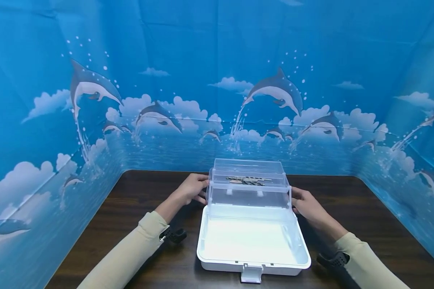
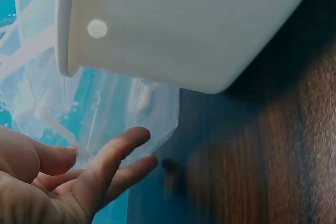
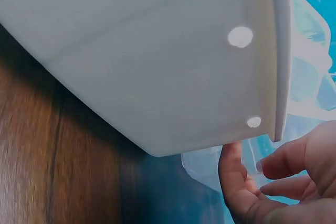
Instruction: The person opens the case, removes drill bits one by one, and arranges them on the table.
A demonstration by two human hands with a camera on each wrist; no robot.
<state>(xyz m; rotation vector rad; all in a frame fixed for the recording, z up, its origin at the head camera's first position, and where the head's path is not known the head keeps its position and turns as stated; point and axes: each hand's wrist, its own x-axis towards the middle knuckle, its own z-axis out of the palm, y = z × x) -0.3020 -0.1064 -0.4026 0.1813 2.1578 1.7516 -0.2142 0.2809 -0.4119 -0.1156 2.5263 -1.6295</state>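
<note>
A white storage box [image 1: 217,265] stands open on the table, its base bare inside. Above its back part, a clear tray [image 1: 220,186] is raised, with several metal drill bits [image 1: 246,182] lying in it. Behind the tray rises the clear lid [image 1: 247,164]. My left hand [image 1: 193,188] pinches the lid's left edge between thumb and fingers; in the left wrist view, two other fingers [image 2: 137,136] stretch out beside the clear plastic. At the right edge, my right hand [image 1: 306,204] grips the lid with curled fingers, partly hidden behind the box.
A white latch [image 1: 252,274] hangs down at the box's front. Dark wooden table [image 1: 130,208] surrounds the box. A blue curtain [image 1: 188,48] printed with dolphins encloses the back and sides. Dark straps [image 1: 173,235] are on both wrists.
</note>
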